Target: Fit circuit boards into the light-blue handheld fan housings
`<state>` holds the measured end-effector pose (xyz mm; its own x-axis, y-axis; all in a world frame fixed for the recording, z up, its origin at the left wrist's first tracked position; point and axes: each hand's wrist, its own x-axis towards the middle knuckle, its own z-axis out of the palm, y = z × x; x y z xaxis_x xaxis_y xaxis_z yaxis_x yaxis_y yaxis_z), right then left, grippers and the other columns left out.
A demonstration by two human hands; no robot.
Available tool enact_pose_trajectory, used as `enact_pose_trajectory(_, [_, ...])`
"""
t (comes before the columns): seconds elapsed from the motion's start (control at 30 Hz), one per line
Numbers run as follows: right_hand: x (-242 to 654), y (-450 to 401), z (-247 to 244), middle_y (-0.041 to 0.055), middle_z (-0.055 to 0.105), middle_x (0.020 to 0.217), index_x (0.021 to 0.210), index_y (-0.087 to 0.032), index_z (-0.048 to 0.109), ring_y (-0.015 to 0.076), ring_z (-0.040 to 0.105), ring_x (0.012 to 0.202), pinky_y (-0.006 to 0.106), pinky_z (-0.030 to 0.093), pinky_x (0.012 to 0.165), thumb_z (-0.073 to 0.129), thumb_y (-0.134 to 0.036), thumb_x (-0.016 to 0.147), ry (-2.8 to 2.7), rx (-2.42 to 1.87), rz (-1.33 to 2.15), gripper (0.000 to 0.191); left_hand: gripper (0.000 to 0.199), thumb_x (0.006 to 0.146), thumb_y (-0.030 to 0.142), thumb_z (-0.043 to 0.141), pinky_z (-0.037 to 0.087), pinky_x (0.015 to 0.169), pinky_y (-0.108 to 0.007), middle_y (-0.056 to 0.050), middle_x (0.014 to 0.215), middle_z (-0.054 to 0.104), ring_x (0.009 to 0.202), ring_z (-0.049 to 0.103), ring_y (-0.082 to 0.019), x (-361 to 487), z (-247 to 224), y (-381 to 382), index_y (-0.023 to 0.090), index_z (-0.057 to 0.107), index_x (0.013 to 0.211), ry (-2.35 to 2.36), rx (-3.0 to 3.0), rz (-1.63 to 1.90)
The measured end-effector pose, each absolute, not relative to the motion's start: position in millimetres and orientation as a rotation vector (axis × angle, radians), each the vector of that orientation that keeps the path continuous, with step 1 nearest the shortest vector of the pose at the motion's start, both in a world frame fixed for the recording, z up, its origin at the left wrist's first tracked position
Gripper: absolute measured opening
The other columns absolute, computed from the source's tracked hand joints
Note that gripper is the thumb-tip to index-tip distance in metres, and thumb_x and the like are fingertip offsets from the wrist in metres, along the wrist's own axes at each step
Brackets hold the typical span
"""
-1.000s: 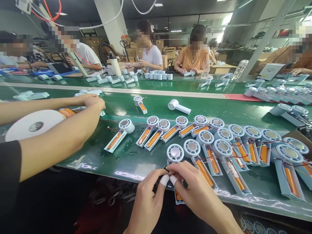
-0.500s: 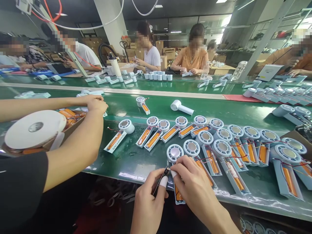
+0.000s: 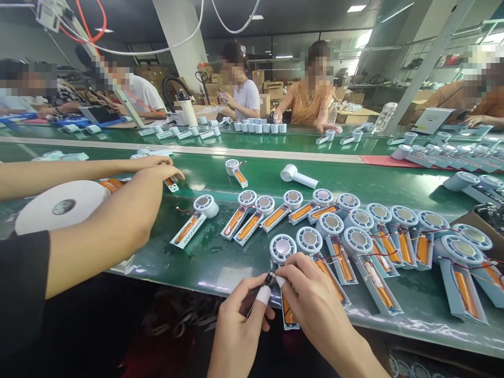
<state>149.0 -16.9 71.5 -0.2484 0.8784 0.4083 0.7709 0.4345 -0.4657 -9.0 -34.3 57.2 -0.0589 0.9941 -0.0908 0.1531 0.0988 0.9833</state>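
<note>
In my left hand (image 3: 241,325), the fingers and thumb pinch a slim black circuit board (image 3: 269,279), its upper end sticking out. My right hand (image 3: 315,294) is closed in a pinch at that end of the board; whatever lies between its fingertips is too small to make out. Both thumbs wear white covers. Right behind my hands lies an opened handheld fan (image 3: 283,248) with a round grille, its orange battery (image 3: 290,315) partly hidden by my right hand.
Rows of similar opened fans (image 3: 358,240) cover the green bench (image 3: 220,278) to the right. A co-worker's arms (image 3: 114,226) reach in from the left over a white reel (image 3: 35,210). One closed fan (image 3: 299,177) lies farther back. Several people sit across the bench.
My hands stay almost in place on the board. The co-worker's arms at left have shifted, and a fan handle now shows under that person's hand. Across the bench, the person in orange has spread their arms.
</note>
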Motion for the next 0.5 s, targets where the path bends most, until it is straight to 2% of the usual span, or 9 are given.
enact_pose_trajectory(0.17, [141,-21,74,0.0068,0.058,0.085,0.084,-0.019,0.059,0.0216,0.056,0.073,0.032,0.043,0.063,0.045,-0.001,0.089,-2.140,-1.412,0.004,0.023,0.032,0.089,0.040,0.062,0.057,0.052,-0.025,-0.002,0.069,0.073,0.057,0.067,-0.017,-9,57,-37,0.020,0.073,0.111,1.427,1.319,1.039])
enact_pose_trajectory(0.33, [142,-19,71,0.0069,0.059,0.087,0.086,-0.018,0.060,0.0219,0.056,0.074,0.033,0.045,0.064,0.044,-0.003,0.091,-2.107,-1.376,0.143,0.022,0.032,0.089,0.037,0.058,0.058,0.050,-0.026,-0.011,0.110,0.077,0.060,0.069,-0.016,-11,59,-38,0.021,0.076,0.110,1.456,1.511,1.103])
enact_pose_trajectory(0.4, [148,-15,71,0.0058,0.060,0.091,0.089,-0.019,0.061,0.0202,0.058,0.078,0.032,0.047,0.067,0.047,-0.006,0.094,-2.045,-1.336,0.339,0.020,0.032,0.090,0.037,0.058,0.057,0.051,-0.025,-0.011,0.110,0.077,0.060,0.068,-0.016,-15,62,-33,0.021,0.076,0.109,1.430,1.529,1.064])
enact_pose_trajectory(0.5, [159,-9,76,0.0035,0.061,0.096,0.100,-0.020,0.064,0.0169,0.061,0.082,0.028,0.049,0.072,0.054,-0.007,0.093,-1.971,-1.276,0.619,0.018,0.030,0.091,0.038,0.059,0.056,0.054,-0.023,-0.007,0.091,0.078,0.064,0.067,-0.016,-23,67,-25,0.021,0.077,0.110,1.361,1.478,0.941])
